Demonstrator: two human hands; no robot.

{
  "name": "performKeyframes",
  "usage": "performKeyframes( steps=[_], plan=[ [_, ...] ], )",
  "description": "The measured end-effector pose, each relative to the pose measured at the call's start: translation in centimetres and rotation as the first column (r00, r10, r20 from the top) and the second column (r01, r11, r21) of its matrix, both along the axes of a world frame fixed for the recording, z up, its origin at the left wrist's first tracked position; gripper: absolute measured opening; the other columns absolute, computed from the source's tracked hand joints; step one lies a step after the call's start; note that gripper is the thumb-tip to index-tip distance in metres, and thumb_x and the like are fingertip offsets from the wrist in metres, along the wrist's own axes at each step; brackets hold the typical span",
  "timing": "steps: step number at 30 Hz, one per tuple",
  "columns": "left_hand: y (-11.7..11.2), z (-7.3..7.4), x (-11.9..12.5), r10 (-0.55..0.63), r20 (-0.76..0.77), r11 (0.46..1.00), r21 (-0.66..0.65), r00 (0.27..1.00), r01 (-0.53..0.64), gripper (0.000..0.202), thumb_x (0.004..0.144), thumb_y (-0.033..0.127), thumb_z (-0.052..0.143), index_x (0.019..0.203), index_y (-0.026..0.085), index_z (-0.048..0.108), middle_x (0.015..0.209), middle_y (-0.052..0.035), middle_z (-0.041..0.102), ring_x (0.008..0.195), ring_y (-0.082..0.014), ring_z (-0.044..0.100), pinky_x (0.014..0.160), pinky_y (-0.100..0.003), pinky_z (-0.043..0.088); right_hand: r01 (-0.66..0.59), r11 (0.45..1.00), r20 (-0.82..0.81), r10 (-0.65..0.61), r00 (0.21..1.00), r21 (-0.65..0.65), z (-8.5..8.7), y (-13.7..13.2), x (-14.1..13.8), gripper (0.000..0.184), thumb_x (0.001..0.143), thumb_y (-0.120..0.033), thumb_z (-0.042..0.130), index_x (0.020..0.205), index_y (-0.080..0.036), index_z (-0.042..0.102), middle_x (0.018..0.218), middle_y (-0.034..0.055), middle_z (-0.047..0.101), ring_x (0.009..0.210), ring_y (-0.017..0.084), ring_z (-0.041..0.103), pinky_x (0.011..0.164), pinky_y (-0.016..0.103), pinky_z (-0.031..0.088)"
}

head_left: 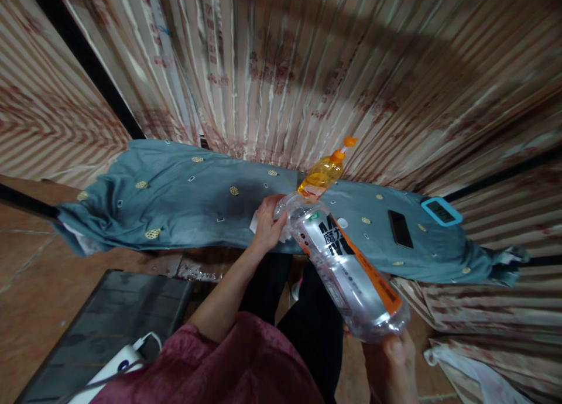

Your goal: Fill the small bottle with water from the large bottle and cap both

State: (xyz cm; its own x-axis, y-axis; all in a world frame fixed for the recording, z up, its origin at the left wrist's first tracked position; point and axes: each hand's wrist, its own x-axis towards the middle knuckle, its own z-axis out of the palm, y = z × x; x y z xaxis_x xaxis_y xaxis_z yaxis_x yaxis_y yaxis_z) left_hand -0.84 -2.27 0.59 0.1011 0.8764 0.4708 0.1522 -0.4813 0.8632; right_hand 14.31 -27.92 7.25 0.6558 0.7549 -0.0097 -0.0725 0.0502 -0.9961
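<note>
Gripping bottle (351, 275) by neck with left hand (267, 225) and by base with right hand (393, 357), presumably steadying its slant near pump bottle (324, 171), just beyond left grip.

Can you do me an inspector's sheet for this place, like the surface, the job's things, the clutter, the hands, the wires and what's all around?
Surface: blue-green cloth with pineapple prints, rumpled at both ends.
Job's things: big clear bottle, held at a slant; yellow bottle with an orange top, just beyond its neck end.
Clutter: phone and blue-framed display on the right.
Hands: left hand grips the clear bottle near its neck; right hand holds its base.
Cables: white cord at a white device, lower left.
Surroundings: patterned curtain, tiled floor, dark stand.
</note>
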Motion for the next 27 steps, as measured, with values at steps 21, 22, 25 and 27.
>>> performKeyframes(
  steps=[21, 22, 25, 27],
  plan=[
    [0.1, 0.2, -0.1, -0.003, -0.027, 1.0, -0.022, 1.0, 0.003, 0.048, 0.098, 0.057, 0.051, 0.124, 0.019, 0.063, 0.123, -0.0129, 0.068, 0.119, -0.0301, 0.062, 0.106, -0.046, 0.047, 0.025, 0.999, 0.037, -0.026, 0.999, 0.026, -0.8, -0.1, 0.1, 0.053, 0.076, -0.053, 0.078, 0.115, -0.018, 0.071, 0.082, 0.0062, 0.078, 0.056, 0.022, 0.068, 0.048, 0.031, 0.055],
    [0.0, 0.2, -0.1, -0.003, -0.032, 1.0, -0.026, 0.999, 0.003, 0.047, 0.097, 0.056, 0.051, 0.124, 0.019, 0.063, 0.123, -0.0126, 0.068, 0.119, -0.03, 0.062, 0.106, -0.046, 0.047, 0.031, 0.999, 0.026, -0.031, 0.999, 0.012, -0.6, -0.1, 0.0, 0.055, 0.075, -0.055, 0.078, 0.116, -0.018, 0.071, 0.084, 0.0066, 0.078, 0.058, 0.022, 0.068, 0.048, 0.031, 0.055],
    [0.0, 0.2, -0.1, 0.005, -0.042, 0.999, -0.04, 0.999, -0.007, 0.046, 0.097, 0.055, 0.053, 0.125, 0.02, 0.063, 0.123, -0.0121, 0.068, 0.119, -0.0302, 0.062, 0.106, -0.046, 0.047, 0.037, 0.999, 0.003, -0.037, 0.999, -0.033, -0.5, -0.2, 0.2, 0.063, 0.074, -0.059, 0.077, 0.12, -0.018, 0.07, 0.09, 0.0082, 0.078, 0.066, 0.024, 0.07, 0.051, 0.032, 0.056],
    [0.0, 0.1, 0.0, 0.011, -0.033, 0.999, -0.034, 0.999, -0.012, 0.047, 0.097, 0.056, 0.053, 0.125, 0.02, 0.063, 0.122, -0.0124, 0.067, 0.119, -0.0306, 0.062, 0.106, -0.047, 0.046, 0.018, 0.999, 0.004, -0.018, 1.0, -0.028, -1.0, -0.4, 0.9, 0.061, 0.074, -0.059, 0.076, 0.119, -0.017, 0.071, 0.092, 0.0096, 0.077, 0.07, 0.026, 0.072, 0.052, 0.032, 0.055]
  ],
)
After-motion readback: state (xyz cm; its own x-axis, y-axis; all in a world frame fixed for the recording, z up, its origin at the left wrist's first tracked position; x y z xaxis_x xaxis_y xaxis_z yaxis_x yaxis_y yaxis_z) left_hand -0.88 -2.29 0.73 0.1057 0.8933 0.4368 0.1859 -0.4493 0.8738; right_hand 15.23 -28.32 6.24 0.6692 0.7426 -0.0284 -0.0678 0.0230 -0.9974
